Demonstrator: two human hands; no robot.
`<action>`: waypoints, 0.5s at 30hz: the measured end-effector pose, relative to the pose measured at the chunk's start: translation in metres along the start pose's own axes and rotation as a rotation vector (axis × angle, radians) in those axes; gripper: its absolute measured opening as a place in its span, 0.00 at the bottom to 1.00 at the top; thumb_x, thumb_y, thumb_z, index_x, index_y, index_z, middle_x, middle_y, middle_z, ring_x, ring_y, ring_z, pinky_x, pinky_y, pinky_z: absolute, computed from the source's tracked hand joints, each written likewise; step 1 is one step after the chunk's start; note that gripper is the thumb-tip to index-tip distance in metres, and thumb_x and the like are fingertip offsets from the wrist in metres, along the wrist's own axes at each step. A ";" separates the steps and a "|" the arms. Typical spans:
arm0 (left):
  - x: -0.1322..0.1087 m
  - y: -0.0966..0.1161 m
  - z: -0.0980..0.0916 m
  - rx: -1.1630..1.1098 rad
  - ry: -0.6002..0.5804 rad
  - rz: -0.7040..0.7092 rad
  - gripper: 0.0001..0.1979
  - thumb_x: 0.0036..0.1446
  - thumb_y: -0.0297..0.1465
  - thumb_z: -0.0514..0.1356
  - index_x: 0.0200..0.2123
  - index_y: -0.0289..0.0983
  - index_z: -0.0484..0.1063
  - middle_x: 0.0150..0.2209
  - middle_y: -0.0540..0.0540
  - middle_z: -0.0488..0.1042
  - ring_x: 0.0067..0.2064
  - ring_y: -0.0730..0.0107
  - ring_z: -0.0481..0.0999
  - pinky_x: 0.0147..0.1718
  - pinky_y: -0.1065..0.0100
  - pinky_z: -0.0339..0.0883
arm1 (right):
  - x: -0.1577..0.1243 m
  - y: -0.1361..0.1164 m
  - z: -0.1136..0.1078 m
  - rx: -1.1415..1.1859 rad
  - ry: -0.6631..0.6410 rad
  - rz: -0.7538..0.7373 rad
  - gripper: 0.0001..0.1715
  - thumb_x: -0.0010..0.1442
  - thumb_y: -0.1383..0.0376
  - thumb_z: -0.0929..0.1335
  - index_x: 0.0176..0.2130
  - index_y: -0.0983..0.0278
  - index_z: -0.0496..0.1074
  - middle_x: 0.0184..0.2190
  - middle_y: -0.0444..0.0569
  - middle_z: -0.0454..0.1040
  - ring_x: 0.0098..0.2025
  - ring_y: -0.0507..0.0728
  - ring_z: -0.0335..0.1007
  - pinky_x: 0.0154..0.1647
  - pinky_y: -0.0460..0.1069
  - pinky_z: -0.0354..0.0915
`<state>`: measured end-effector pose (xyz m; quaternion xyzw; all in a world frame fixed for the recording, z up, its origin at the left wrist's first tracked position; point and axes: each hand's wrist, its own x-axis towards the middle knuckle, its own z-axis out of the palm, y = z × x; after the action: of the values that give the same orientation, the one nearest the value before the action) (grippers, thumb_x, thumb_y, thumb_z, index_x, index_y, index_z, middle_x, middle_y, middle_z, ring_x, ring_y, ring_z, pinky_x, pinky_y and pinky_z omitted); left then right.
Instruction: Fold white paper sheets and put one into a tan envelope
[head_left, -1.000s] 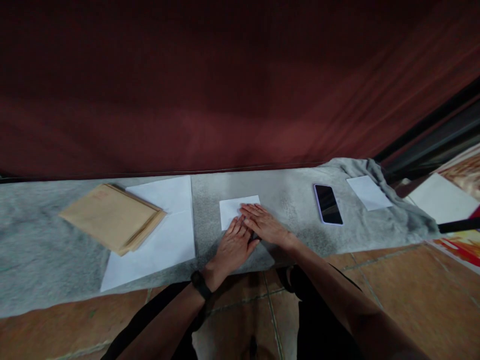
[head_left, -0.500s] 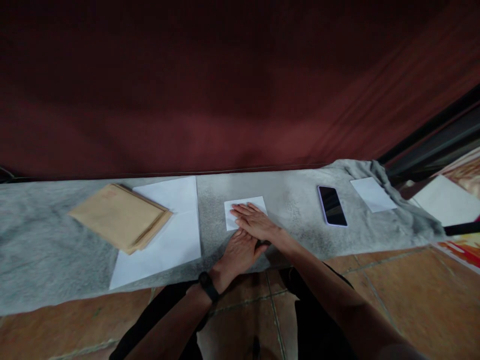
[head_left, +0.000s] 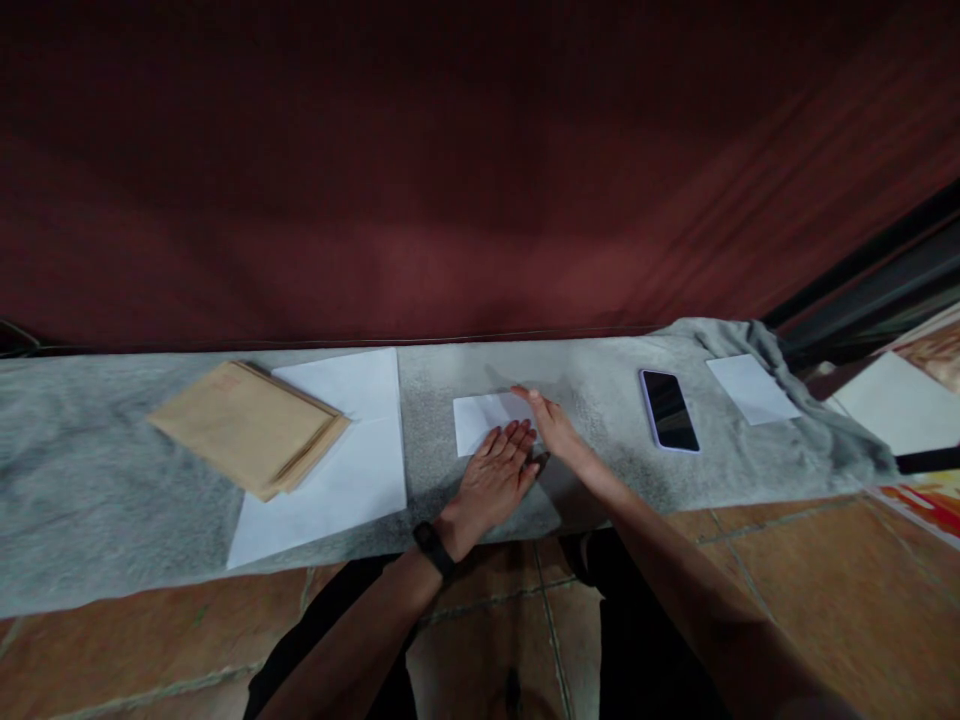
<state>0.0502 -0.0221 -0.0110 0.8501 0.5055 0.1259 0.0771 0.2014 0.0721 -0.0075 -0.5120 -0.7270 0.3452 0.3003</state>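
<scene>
A small white piece of paper (head_left: 474, 418), apparently folded, lies on the grey cloth in front of me. My left hand (head_left: 496, 472) is laid flat across its near right part, fingers stretched out and pointing away from me. At the paper's right edge is my right hand (head_left: 553, 425), turned on its side with the fingers extended; whether it presses on the paper I cannot tell. Nothing shows in either hand. A black band (head_left: 433, 550) sits on my left wrist.
Brown envelopes (head_left: 247, 425) lie stacked on large white sheets (head_left: 367, 470) at the left. To the right are a phone (head_left: 670, 410) in a purple case and another white sheet (head_left: 752, 389). The grey cloth (head_left: 82, 480) covers a narrow surface below a dark red backdrop (head_left: 465, 270).
My right hand has come off the top of the paper and my left hand, moving right to the paper's right edge. My left hand has slid slightly forward and right onto the paper.
</scene>
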 end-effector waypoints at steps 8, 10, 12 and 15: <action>0.032 -0.013 0.007 0.038 -0.029 -0.102 0.28 0.74 0.36 0.42 0.72 0.34 0.56 0.74 0.42 0.56 0.76 0.60 0.50 0.73 0.52 0.45 | -0.023 -0.002 -0.016 0.032 0.001 0.007 0.45 0.73 0.40 0.48 0.59 0.62 0.76 0.57 0.55 0.79 0.64 0.62 0.72 0.66 0.59 0.67; 0.038 -0.017 0.008 0.046 -0.026 -0.129 0.28 0.74 0.35 0.43 0.72 0.34 0.56 0.73 0.42 0.57 0.76 0.60 0.50 0.73 0.51 0.46 | -0.028 -0.005 -0.017 -0.010 -0.033 -0.021 0.43 0.74 0.42 0.48 0.61 0.61 0.75 0.59 0.54 0.78 0.64 0.62 0.71 0.67 0.59 0.67; 0.042 -0.021 0.008 0.052 -0.018 -0.136 0.28 0.73 0.34 0.44 0.72 0.34 0.58 0.73 0.41 0.57 0.76 0.59 0.50 0.74 0.51 0.45 | -0.032 -0.007 -0.017 -0.072 -0.060 -0.062 0.40 0.75 0.45 0.48 0.64 0.61 0.72 0.62 0.53 0.75 0.66 0.60 0.69 0.68 0.58 0.65; 0.044 -0.025 0.008 0.057 -0.006 -0.137 0.28 0.72 0.33 0.44 0.72 0.32 0.57 0.74 0.40 0.55 0.76 0.58 0.50 0.74 0.51 0.45 | -0.038 -0.007 -0.014 -0.198 -0.106 -0.139 0.38 0.76 0.50 0.48 0.66 0.64 0.69 0.66 0.55 0.70 0.69 0.59 0.65 0.71 0.58 0.61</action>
<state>0.0516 0.0286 -0.0188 0.8156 0.5658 0.1036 0.0629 0.2195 0.0370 0.0031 -0.4686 -0.8060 0.2768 0.2325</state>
